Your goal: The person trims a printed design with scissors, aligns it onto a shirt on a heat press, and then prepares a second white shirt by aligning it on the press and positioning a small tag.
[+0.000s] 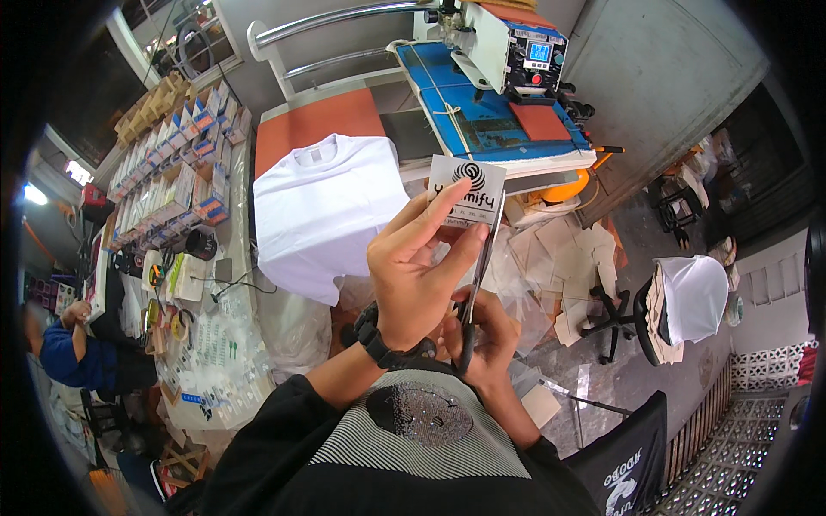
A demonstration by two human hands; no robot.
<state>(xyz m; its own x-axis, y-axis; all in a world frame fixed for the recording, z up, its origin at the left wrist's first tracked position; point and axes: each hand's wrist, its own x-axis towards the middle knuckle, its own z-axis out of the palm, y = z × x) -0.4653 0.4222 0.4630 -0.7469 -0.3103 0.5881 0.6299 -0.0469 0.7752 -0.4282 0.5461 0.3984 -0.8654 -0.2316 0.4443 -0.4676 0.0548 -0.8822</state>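
Note:
A small pale printed label sheet (491,177), with a black swirl emblem and dark lettering, is held up in front of my chest. My left hand (404,288), with a black watch on its wrist, pinches its lower part between fingers and thumb. Closed around the dark handles of a pair of scissors (478,277) is my right hand (492,337). The scissor blades run up along the label's right edge. Beyond my hands, a white T-shirt (331,202) lies over the end of an orange-red pad.
A heat press (527,60) with a lit display stands above a blue worktop (430,64). Boxes (172,189) are stacked at left, near a cluttered table (206,361). Another person (82,357) is at far left. Cardboard sheets (559,267) litter the floor beside an office chair (615,322).

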